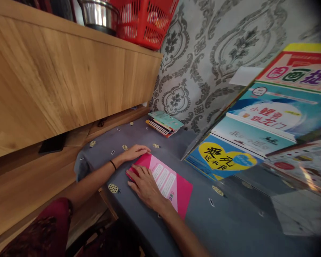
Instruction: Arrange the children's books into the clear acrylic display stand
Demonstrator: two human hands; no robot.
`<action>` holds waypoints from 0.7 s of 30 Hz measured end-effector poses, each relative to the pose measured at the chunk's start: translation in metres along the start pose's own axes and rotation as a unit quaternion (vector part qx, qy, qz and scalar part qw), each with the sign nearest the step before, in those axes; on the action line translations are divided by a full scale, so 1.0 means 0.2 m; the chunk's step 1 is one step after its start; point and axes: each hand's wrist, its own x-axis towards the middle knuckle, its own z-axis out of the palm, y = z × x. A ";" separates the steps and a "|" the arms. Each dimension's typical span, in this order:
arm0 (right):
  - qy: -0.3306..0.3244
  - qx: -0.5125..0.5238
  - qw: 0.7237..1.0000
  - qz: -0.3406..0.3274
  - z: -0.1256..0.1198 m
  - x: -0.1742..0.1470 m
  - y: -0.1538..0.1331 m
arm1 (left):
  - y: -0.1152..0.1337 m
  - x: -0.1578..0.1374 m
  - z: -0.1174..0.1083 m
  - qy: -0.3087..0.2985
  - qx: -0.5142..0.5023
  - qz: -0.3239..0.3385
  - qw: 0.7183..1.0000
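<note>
A pink and white booklet point(182, 191) lies on the grey tablecloth, its printed text boxes facing up. My right hand point(147, 185) rests on its near left part, palm down, fingers a little bent and apart. At the booklet's far left corner lies my left hand point(135, 152), its fingers stretched out and touching or very near the edge. A dark band circles the left wrist. Part of the booklet is hidden under the right hand and forearm.
Behind the hands a small stack of books point(164, 123) lies by the patterned wall. To the right stands a rack of picture books point(227, 157). A wooden cabinet point(77, 75) holds a red basket point(147, 23) and a steel pot point(100, 14). A dark flat object point(52, 143) lies below.
</note>
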 end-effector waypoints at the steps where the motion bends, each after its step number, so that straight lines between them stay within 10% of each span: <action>1: -0.001 0.002 1.000 -0.004 0.01 0.00 0.01 | 0.00 0.00 0.00 0.002 0.003 0.001 1.000; 21: -0.039 0.013 0.999 0.010 -0.04 0.04 0.05 | 0.05 -0.01 0.00 0.009 -0.020 -0.017 1.000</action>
